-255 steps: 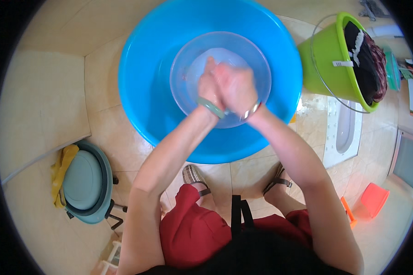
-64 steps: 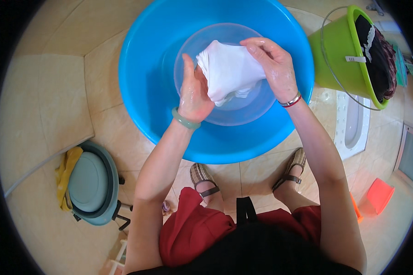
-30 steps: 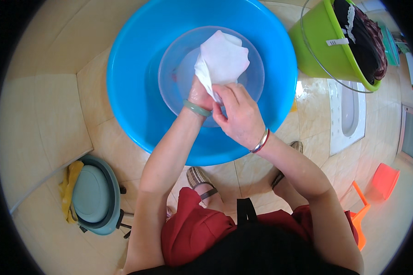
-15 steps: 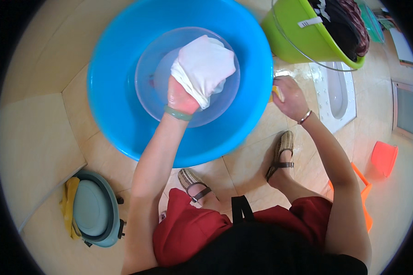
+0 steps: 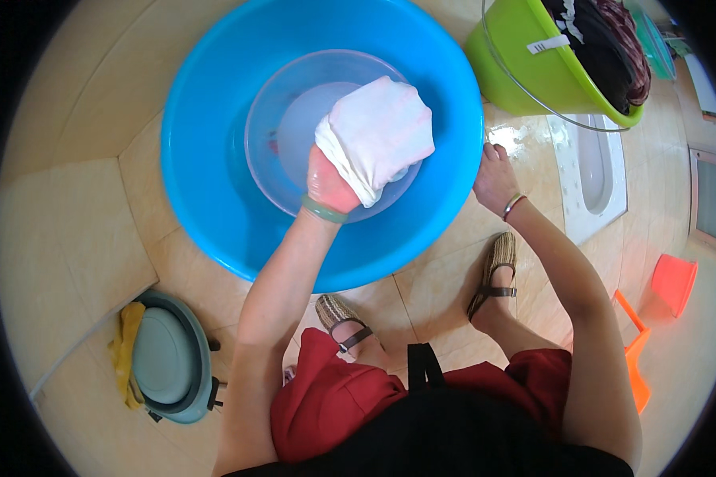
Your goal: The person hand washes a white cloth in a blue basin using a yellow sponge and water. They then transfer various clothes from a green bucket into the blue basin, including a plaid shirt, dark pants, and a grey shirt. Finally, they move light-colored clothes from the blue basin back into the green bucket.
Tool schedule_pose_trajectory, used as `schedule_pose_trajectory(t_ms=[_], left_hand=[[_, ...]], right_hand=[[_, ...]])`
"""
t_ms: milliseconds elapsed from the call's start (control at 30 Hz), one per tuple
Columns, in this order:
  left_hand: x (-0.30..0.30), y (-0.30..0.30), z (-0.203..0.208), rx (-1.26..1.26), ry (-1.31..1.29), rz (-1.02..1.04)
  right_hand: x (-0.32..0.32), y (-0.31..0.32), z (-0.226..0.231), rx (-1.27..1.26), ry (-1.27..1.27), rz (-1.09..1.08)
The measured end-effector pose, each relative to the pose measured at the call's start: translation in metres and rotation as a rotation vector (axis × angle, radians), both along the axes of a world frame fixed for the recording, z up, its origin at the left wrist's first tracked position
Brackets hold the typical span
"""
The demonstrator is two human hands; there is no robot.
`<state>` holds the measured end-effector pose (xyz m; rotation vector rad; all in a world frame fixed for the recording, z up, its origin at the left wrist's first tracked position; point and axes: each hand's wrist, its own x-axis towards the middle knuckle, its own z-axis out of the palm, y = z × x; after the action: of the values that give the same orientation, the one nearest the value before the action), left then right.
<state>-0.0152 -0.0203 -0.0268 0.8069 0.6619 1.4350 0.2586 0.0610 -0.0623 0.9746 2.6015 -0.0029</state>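
Note:
A wet-looking white cloth (image 5: 378, 135) covers the fingers of my left hand (image 5: 328, 181), which holds it up above a clear plastic basin (image 5: 266, 171). This basin stands inside a large blue basin (image 5: 203, 175) and has whitish water in it. How my left fingers lie under the cloth is hidden. My right hand (image 5: 497, 179) is low beside the blue basin's right rim, its fingers bent. Hand and rim hide whatever those fingers hold.
A lime-green bucket (image 5: 505, 71) with dark clothes stands at the upper right, beside a squat toilet (image 5: 601, 171). Lower left are a folded grey-green basin (image 5: 163, 358) and a yellow cloth (image 5: 125, 358). An orange stool (image 5: 636, 358) and a red-orange container (image 5: 675, 285) are at the right.
A yellow item at my right fingers has gone out of sight, and that hand has turned and dropped lower beside the rim. The white cloth is still on my left hand.

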Motion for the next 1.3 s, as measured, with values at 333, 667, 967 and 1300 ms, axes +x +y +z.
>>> schedule_pose_trajectory(t_ms=[333,667,967,1300], left_hand=[[0.003,0.008,0.022,-0.287,-0.922,-0.075],[-0.001,0.006,0.034,-0.311,-0.902,-0.069],[-0.009,0.007,0.036,-0.322,-0.958,0.036],[-0.006,0.002,0.027,-0.312,-1.104,0.038]], right_hand=[[-0.017,0.003,0.097,-0.019,0.939,-0.385],[-0.129,0.003,0.101,0.113,0.671,0.029],[-0.145,-0.022,0.114,-0.035,0.732,-0.171],[-0.186,-0.013,0.092,-0.080,0.662,-0.399]])
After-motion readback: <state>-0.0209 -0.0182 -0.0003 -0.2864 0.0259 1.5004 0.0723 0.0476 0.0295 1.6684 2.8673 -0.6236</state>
